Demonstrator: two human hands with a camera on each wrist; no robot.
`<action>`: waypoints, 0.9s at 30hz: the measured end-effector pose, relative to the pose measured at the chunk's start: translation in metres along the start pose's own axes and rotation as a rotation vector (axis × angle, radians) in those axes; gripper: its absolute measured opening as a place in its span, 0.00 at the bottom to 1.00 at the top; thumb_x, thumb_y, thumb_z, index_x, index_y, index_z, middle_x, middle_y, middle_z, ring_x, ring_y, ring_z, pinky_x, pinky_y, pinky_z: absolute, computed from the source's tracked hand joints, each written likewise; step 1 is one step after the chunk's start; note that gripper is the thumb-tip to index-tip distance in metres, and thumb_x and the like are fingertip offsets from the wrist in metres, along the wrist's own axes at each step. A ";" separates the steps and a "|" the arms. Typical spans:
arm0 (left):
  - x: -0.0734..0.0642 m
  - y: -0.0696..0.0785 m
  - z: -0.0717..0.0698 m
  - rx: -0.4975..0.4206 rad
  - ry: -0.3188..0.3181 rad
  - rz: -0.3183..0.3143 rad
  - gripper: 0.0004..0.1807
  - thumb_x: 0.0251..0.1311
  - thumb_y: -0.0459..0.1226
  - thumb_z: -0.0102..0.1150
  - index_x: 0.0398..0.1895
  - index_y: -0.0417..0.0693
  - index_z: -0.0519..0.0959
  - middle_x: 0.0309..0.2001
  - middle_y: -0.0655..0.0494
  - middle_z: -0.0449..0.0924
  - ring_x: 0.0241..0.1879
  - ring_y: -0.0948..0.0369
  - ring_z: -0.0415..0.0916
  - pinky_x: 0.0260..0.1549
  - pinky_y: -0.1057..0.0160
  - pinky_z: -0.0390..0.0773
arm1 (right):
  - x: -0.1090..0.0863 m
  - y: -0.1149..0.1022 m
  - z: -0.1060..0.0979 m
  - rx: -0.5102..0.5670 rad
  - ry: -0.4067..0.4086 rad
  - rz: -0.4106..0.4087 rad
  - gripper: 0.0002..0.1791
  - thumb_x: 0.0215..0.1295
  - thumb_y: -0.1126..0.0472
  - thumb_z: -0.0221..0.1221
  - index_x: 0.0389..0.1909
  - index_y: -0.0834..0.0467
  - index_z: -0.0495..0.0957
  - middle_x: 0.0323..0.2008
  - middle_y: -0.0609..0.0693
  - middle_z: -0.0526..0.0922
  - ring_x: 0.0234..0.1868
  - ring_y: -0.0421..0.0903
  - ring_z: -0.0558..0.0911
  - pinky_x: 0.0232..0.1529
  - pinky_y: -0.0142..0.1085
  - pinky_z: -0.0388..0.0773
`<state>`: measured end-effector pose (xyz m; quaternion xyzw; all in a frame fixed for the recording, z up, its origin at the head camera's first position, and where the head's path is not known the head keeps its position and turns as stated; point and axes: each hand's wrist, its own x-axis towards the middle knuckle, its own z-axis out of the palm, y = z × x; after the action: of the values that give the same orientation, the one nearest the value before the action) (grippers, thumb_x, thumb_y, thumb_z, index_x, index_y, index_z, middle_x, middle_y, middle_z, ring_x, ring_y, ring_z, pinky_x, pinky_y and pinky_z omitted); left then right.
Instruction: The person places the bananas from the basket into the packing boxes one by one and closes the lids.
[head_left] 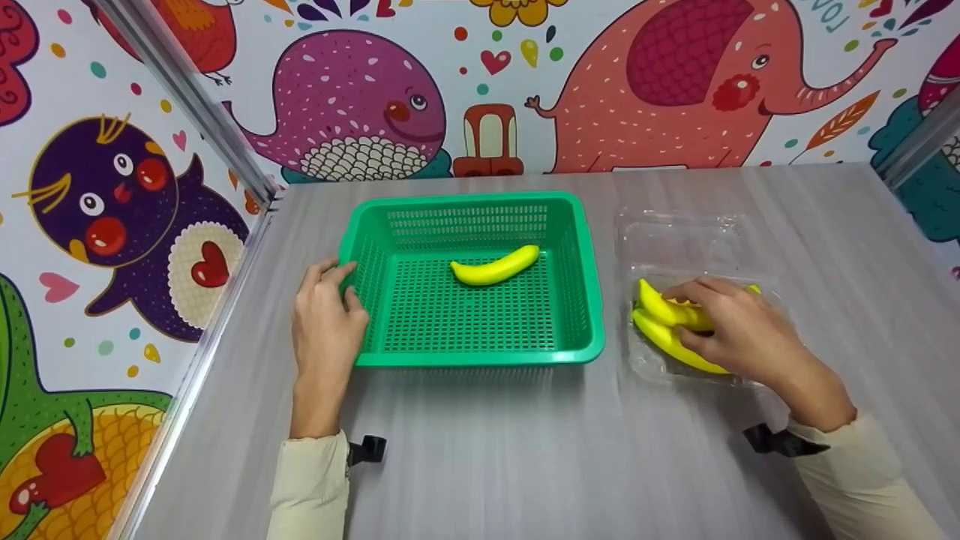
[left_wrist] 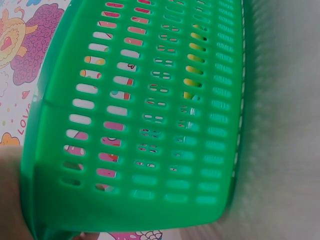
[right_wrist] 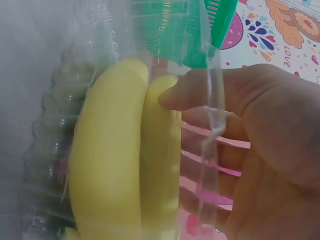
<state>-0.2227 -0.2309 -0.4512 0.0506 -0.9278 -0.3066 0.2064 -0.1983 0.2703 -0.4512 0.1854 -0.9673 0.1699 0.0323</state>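
Observation:
My left hand (head_left: 326, 319) holds the left rim of a green plastic basket (head_left: 589, 330), its fingertips over the edge. Slotted basket wall fills most of the left wrist view, with part of the hand (left_wrist: 9, 197) at the lower left. One yellow banana (head_left: 495, 268) lies inside on the basket floor. To the right, my right hand (head_left: 739, 330) reaches into a clear plastic clamshell box (head_left: 641, 367) and grips the rear banana (right_wrist: 160, 150), thumb on its near side. Another banana (right_wrist: 107, 150) lies beside it, nearer me. The palm partly covers both in the head view.
The clear lid (head_left: 679, 240) stands folded back behind the box. All this sits on a grey wood-grain table (head_left: 495, 450). A wall with cartoon animals (head_left: 360, 105) borders the back, and a metal-framed panel (head_left: 217, 97) rises on the left.

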 end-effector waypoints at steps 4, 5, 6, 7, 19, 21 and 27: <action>0.000 0.000 0.000 0.001 0.000 -0.003 0.20 0.75 0.24 0.55 0.66 0.35 0.84 0.72 0.36 0.77 0.66 0.36 0.80 0.52 0.40 0.86 | 0.001 -0.004 0.000 0.012 0.016 -0.001 0.25 0.62 0.62 0.76 0.60 0.58 0.85 0.55 0.57 0.88 0.51 0.57 0.85 0.52 0.60 0.84; 0.000 0.000 0.000 0.001 0.000 -0.004 0.20 0.75 0.24 0.55 0.66 0.35 0.84 0.72 0.36 0.77 0.66 0.36 0.80 0.52 0.40 0.86 | 0.001 -0.005 0.001 0.014 0.024 -0.004 0.25 0.61 0.62 0.76 0.60 0.58 0.86 0.55 0.57 0.88 0.51 0.57 0.85 0.52 0.60 0.85; 0.000 0.000 0.000 0.000 0.001 -0.004 0.20 0.75 0.24 0.55 0.66 0.35 0.84 0.71 0.36 0.77 0.66 0.36 0.80 0.53 0.40 0.86 | 0.001 -0.006 0.001 0.016 0.035 -0.009 0.25 0.61 0.62 0.76 0.60 0.58 0.86 0.55 0.56 0.89 0.51 0.57 0.85 0.52 0.59 0.85; 0.000 0.000 0.000 0.000 0.000 -0.004 0.20 0.75 0.24 0.55 0.65 0.35 0.84 0.71 0.35 0.77 0.67 0.36 0.80 0.54 0.39 0.86 | 0.001 -0.007 0.001 0.017 0.051 -0.018 0.24 0.61 0.63 0.77 0.59 0.58 0.86 0.54 0.56 0.89 0.51 0.57 0.86 0.51 0.59 0.85; 0.000 0.001 0.000 0.002 0.001 -0.011 0.20 0.75 0.25 0.56 0.66 0.36 0.84 0.71 0.36 0.77 0.67 0.37 0.80 0.56 0.38 0.85 | 0.003 -0.025 0.005 0.041 0.174 -0.060 0.21 0.61 0.63 0.77 0.55 0.54 0.87 0.53 0.52 0.89 0.53 0.57 0.87 0.52 0.60 0.87; 0.000 0.001 0.000 0.002 -0.001 -0.014 0.20 0.75 0.25 0.56 0.66 0.36 0.84 0.71 0.36 0.77 0.67 0.37 0.80 0.55 0.38 0.86 | 0.003 -0.028 0.005 0.045 0.188 -0.063 0.20 0.62 0.63 0.77 0.55 0.54 0.88 0.53 0.52 0.89 0.54 0.57 0.87 0.52 0.60 0.88; 0.000 0.001 0.000 -0.001 -0.007 -0.013 0.20 0.75 0.25 0.55 0.66 0.36 0.83 0.72 0.36 0.77 0.67 0.36 0.79 0.54 0.38 0.85 | 0.003 -0.035 0.005 0.058 0.238 -0.086 0.19 0.61 0.63 0.77 0.53 0.53 0.88 0.53 0.51 0.89 0.53 0.55 0.88 0.51 0.58 0.88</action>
<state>-0.2222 -0.2303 -0.4503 0.0557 -0.9281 -0.3085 0.2010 -0.1881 0.2373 -0.4444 0.2058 -0.9425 0.2171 0.1487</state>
